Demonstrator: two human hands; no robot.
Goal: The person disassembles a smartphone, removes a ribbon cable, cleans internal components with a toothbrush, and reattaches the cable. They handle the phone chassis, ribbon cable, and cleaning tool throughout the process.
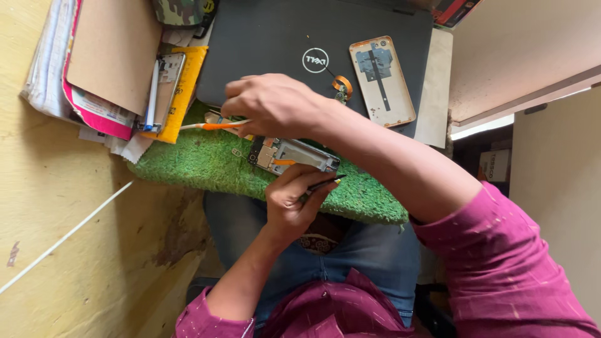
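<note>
I see the opened phone (293, 155) lying on the green mat (206, 164), near the mat's middle and just below the edge of the closed black laptop (275, 44); its long axis runs nearly level across my view, tipped slightly down toward the right, with the bare circuit end pointing left and the silver end pointing right; its open inside faces up. My left hand (289, 201) sits just under the phone's right part, fingers curled tight around a thin dark tool (324, 184) whose tip points up and right, close to the phone's lower right corner; I cannot tell whether the tip touches. My right hand (272, 103) reaches across from the right and hovers over the phone's left end, fingers closed on an orange-handled tool (216, 126) that lies almost level and points left. A detached phone back cover (382, 81) rests on the laptop lid, its long axis nearly upright in view; a stack of papers and card (94, 69) lies left of the mat.
</note>
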